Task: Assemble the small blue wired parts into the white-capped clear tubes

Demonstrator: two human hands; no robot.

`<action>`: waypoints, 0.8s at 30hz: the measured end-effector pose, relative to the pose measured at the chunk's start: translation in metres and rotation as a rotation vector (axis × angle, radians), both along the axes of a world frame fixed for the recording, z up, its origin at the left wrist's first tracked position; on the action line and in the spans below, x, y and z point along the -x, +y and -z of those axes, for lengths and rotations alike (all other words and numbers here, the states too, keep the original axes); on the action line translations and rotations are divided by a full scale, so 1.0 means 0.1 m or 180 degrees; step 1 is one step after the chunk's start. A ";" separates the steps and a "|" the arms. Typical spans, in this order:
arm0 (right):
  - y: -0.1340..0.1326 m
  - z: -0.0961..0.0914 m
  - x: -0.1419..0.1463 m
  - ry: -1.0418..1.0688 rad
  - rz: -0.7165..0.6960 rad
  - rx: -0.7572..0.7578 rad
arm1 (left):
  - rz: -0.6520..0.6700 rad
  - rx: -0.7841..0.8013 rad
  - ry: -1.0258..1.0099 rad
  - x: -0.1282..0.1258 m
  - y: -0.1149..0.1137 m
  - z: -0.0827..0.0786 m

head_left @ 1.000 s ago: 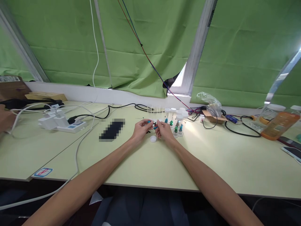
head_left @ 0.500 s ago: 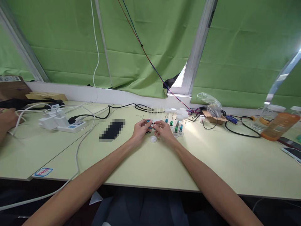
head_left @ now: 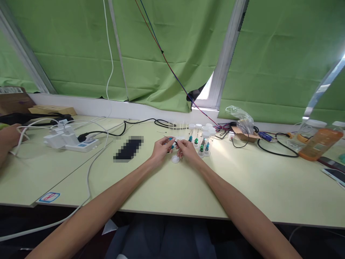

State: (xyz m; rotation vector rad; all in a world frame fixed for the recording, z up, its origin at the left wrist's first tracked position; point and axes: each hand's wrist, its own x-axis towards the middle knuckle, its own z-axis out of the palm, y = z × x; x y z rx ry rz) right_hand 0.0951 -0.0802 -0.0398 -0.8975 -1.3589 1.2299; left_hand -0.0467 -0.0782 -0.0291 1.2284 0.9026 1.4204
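My left hand (head_left: 161, 149) is closed around a small blue part (head_left: 170, 139), most of it hidden by the fingers. Just opposite, my right hand (head_left: 188, 149) pinches a tiny dark piece (head_left: 176, 142) against that part; its kind is too small to tell. Below the fingertips a white round cap (head_left: 175, 159) lies on the table. Several clear tubes with white caps (head_left: 201, 144) stand right of my right hand, with green and blue parts and thin wires inside. Behind my hands are clear tubes (head_left: 178, 125), hard to make out.
A white power strip (head_left: 83, 144) with chargers and cables lies left. Another person's hand (head_left: 10, 138) is at the far left. A pixelated dark object (head_left: 129, 149) lies left of my arm. On the right are a small carton (head_left: 245, 135), an orange bottle (head_left: 320, 145) and a phone (head_left: 334, 175).
My fingers have shifted slightly around the small blue part, and the dark piece between them shows more. The other person's hand at the far left has moved a little.
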 end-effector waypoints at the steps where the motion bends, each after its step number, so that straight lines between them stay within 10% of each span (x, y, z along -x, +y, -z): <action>1: 0.00 0.00 0.00 0.0009 0.0004 0.0022 | 0.0027 0.0003 0.0006 0.00 0.01 0.01; 24: 0.00 -0.03 0.00 0.0024 0.0180 0.0177 | 0.0262 0.0265 -0.0235 -0.02 -0.01 -0.02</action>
